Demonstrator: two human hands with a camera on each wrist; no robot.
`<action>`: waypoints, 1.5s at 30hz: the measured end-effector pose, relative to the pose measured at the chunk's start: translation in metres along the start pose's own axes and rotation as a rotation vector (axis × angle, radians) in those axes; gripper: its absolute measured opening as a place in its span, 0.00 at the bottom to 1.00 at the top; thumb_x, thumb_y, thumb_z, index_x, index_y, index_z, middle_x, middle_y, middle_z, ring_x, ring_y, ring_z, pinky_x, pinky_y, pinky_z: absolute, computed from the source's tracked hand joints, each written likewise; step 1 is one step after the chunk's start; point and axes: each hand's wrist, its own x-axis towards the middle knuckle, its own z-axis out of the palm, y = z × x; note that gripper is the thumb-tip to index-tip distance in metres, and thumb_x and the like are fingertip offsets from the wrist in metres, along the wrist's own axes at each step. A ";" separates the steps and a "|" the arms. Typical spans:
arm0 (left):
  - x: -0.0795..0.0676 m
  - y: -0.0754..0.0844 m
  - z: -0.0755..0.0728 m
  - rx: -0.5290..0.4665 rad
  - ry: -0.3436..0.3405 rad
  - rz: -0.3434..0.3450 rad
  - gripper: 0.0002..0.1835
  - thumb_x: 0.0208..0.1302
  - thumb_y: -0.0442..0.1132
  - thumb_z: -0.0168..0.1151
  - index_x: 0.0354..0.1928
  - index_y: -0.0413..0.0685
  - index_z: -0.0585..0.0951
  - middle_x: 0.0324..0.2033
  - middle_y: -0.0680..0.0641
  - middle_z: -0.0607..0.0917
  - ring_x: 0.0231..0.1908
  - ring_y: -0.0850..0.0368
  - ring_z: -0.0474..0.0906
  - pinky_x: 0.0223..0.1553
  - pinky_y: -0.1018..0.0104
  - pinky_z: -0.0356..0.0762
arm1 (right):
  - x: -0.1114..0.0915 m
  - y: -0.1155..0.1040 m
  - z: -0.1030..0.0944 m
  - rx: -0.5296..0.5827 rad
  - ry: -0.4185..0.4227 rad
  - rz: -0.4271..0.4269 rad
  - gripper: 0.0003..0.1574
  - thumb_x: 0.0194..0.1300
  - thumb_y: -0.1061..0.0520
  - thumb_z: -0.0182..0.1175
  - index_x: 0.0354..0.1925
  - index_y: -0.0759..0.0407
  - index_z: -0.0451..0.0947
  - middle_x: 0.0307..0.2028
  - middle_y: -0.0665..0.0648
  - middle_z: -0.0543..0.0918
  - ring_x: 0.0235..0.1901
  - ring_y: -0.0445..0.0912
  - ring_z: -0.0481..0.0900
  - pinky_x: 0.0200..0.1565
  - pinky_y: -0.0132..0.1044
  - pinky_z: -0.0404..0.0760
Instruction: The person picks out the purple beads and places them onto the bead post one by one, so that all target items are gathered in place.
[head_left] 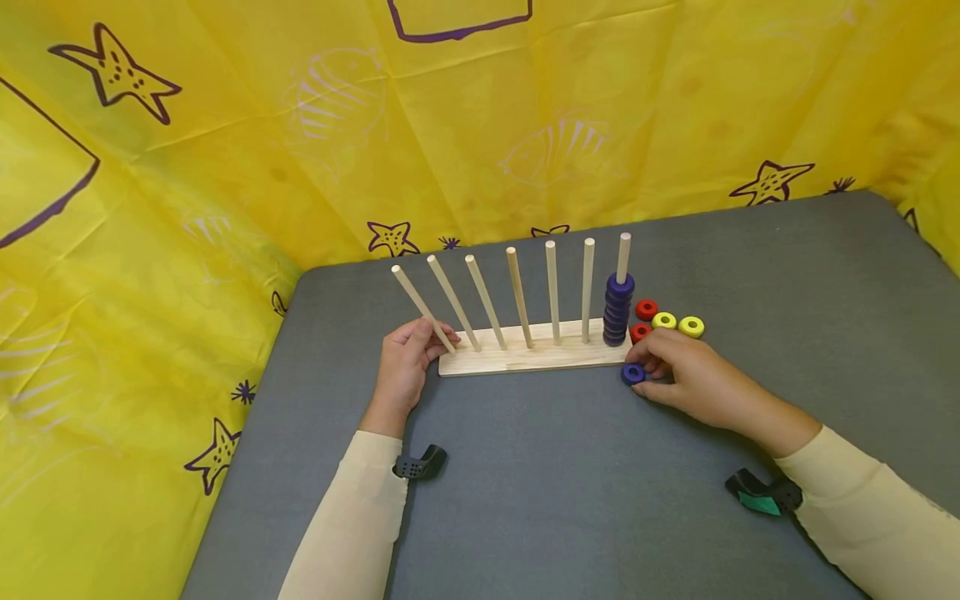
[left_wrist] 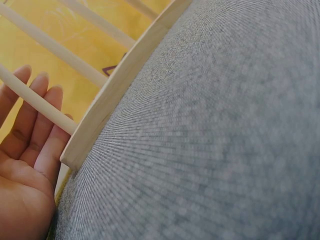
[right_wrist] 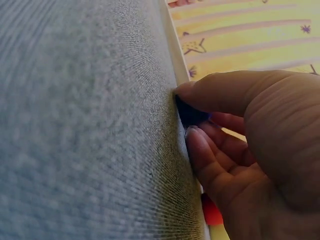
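Note:
A wooden peg rack (head_left: 517, 358) stands on the grey table with a row of upright pegs. Several blue rings (head_left: 617, 310) are stacked on its rightmost peg; the other pegs carry no rings. My left hand (head_left: 405, 362) rests at the rack's left end, its fairly straight fingers (left_wrist: 42, 120) behind the leftmost peg (left_wrist: 37, 102). Just in front of the rack's right end, my right hand (head_left: 693, 375) pinches a loose blue ring (head_left: 633, 373) between thumb and finger. That ring (right_wrist: 190, 111) is at the table surface in the right wrist view, partly covered by fingers.
Two yellow rings (head_left: 691, 327) and a red ring (head_left: 647, 310) lie right of the rack. Another red ring (head_left: 641, 332) is partly hidden behind my right hand. A yellow patterned cloth (head_left: 450, 125) hangs along the table's back and left edges.

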 end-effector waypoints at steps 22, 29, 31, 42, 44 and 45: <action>0.000 0.000 -0.001 0.013 -0.003 0.004 0.31 0.86 0.51 0.58 0.48 0.19 0.83 0.41 0.40 0.89 0.48 0.41 0.87 0.54 0.56 0.87 | 0.000 0.000 -0.004 -0.048 0.026 -0.059 0.18 0.63 0.67 0.79 0.49 0.60 0.84 0.42 0.50 0.80 0.40 0.44 0.80 0.43 0.45 0.86; 0.000 0.000 -0.001 0.014 -0.004 -0.002 0.28 0.88 0.47 0.55 0.48 0.19 0.83 0.41 0.41 0.89 0.48 0.44 0.88 0.54 0.56 0.87 | -0.001 0.001 -0.005 -0.044 0.051 -0.076 0.18 0.63 0.65 0.81 0.47 0.60 0.84 0.41 0.50 0.81 0.38 0.44 0.81 0.41 0.43 0.87; 0.000 0.000 0.000 0.015 -0.003 -0.003 0.28 0.88 0.47 0.55 0.48 0.19 0.83 0.41 0.41 0.89 0.48 0.45 0.88 0.53 0.57 0.87 | -0.001 0.001 -0.005 -0.042 0.053 -0.075 0.18 0.63 0.66 0.80 0.47 0.60 0.84 0.41 0.51 0.81 0.38 0.44 0.82 0.41 0.43 0.87; -0.001 -0.001 -0.001 0.005 0.002 -0.002 0.29 0.87 0.48 0.56 0.46 0.19 0.83 0.40 0.42 0.89 0.47 0.45 0.88 0.52 0.58 0.87 | -0.003 -0.001 -0.006 -0.032 0.101 -0.094 0.20 0.62 0.68 0.80 0.49 0.60 0.83 0.43 0.52 0.83 0.38 0.44 0.82 0.41 0.44 0.88; -0.001 -0.001 -0.001 0.004 0.003 -0.003 0.29 0.88 0.48 0.56 0.46 0.19 0.83 0.40 0.42 0.89 0.47 0.45 0.88 0.52 0.58 0.87 | -0.003 -0.002 -0.006 -0.041 0.121 -0.102 0.21 0.62 0.68 0.80 0.50 0.59 0.83 0.43 0.51 0.83 0.38 0.43 0.82 0.40 0.43 0.88; -0.001 -0.001 -0.001 0.002 0.004 -0.003 0.29 0.88 0.47 0.55 0.46 0.19 0.83 0.40 0.42 0.89 0.47 0.45 0.88 0.52 0.58 0.87 | -0.003 -0.003 -0.006 -0.044 0.134 -0.111 0.21 0.61 0.68 0.80 0.50 0.59 0.83 0.43 0.51 0.83 0.38 0.43 0.82 0.40 0.43 0.88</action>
